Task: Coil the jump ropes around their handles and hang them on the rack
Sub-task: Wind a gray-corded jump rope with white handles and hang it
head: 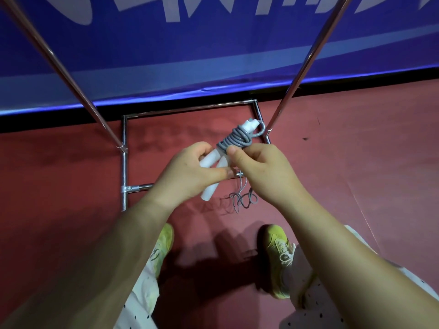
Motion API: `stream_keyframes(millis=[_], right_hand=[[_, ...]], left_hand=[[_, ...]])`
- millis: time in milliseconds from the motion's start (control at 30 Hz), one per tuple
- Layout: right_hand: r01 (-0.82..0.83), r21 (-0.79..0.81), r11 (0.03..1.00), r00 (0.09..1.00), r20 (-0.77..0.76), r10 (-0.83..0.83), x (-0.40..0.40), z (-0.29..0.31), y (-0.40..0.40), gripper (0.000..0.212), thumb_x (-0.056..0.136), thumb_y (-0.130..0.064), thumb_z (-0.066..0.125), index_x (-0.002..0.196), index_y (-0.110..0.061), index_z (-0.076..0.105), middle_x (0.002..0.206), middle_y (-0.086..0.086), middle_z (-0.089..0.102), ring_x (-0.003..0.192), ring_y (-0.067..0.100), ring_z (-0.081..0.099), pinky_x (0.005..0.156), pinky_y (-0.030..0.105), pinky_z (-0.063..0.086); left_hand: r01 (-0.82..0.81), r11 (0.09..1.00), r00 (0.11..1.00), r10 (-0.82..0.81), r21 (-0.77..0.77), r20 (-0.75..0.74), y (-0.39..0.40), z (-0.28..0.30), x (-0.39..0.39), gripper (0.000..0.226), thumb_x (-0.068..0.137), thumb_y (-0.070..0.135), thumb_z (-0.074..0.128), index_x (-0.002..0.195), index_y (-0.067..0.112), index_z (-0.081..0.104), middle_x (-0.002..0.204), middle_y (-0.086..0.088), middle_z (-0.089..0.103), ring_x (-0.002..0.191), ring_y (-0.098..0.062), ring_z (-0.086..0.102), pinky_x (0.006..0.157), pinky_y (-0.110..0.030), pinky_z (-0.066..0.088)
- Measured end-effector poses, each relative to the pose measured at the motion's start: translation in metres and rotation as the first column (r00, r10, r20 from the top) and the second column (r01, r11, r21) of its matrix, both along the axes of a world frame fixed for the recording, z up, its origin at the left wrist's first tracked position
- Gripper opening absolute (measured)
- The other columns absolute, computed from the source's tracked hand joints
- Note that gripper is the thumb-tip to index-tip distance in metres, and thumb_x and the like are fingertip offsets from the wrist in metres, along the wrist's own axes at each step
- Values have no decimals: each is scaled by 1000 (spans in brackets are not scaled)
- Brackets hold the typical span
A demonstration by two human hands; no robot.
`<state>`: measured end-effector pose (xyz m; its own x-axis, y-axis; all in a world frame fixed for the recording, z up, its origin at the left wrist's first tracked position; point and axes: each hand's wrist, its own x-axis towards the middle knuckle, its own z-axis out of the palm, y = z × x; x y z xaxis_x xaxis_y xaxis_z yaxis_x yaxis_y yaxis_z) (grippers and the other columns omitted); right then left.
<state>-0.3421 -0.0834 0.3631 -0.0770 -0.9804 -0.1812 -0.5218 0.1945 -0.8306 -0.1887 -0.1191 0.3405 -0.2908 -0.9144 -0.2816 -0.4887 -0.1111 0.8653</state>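
Both hands, left (187,173) gripping white handles (213,162), right (263,172) pinching grey rope (234,138) (coiled round them)

A red floor (71,186) fills the lower part of the view. Behind it hangs a blue banner (213,55) with big white letters, cut off at the top edge, and a black strip (356,84) runs under it. Two yellow-green sneakers (276,252) with pale laces stand on the floor. White trousers with small dark dots (316,305) cover the legs.
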Motion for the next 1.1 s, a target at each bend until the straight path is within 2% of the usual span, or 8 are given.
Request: stream_keyframes(millis=[133,233,367,600,700,800,933,1100], right_hand=[[7,-100,995,1000,30,-4,3,2,2,51,92,-45,49,71,1,61,55,2,39,53,6,34,50,28,28],[13,-171,985,985,174,17,1,6,0,40,91,-39,45,59,-21,59,53,-12,46,52,1,38,52,22,29],[-82,-132,988,970,217,110,-5,8,0,51,101,-28,44,52,-38,57,48,-20,48,49,-1,44,53,12,31],[-135,36,990,989,-47,137,-10,-3,-2,34,103,-36,36,78,-29,58,66,-20,59,69,-2,54,69,20,42],[-99,72,993,984,153,87,-8,-4,-5,36,103,-35,38,75,-26,58,56,-20,53,55,-2,47,62,16,38],[-16,284,959,863,489,-130,-10,-3,-8,39,102,-38,39,81,-18,65,68,-5,58,62,15,50,69,35,47],[-346,508,789,591,771,-238,-24,-3,-10,45,91,-39,39,89,-7,71,81,8,65,68,19,65,61,38,58],[-699,391,599,415,904,-105,-33,-14,-8,54,85,-53,51,91,-3,70,85,13,68,86,27,70,62,43,60]], left_hand=[[120,945,933,-3,304,-361,5,14,0,18,79,38,68,78,20,64,69,6,62,67,-11,57,58,-23,45],[303,709,786,192,637,-588,4,24,2,56,73,62,45,78,16,76,78,-11,68,70,-28,65,70,-37,51],[431,581,706,259,690,-659,7,27,0,71,76,66,32,72,5,68,61,-11,57,51,-24,53,55,-30,45],[29,929,939,101,370,-327,10,8,-8,58,78,63,42,91,11,64,63,-8,56,53,-22,51,55,-30,41],[4,979,952,59,204,-301,10,8,-7,39,80,56,41,95,25,61,65,-2,56,59,-18,52,58,-31,44],[-1,979,923,79,203,-377,8,10,-3,28,86,50,44,95,29,61,67,-1,57,57,-15,52,57,-30,45],[138,908,768,154,396,-621,3,17,6,44,88,53,45,102,12,57,62,-6,57,50,-19,50,53,-28,41],[331,841,693,91,428,-715,2,22,13,54,82,55,36,109,12,55,60,-9,53,49,-21,48,54,-31,39]])
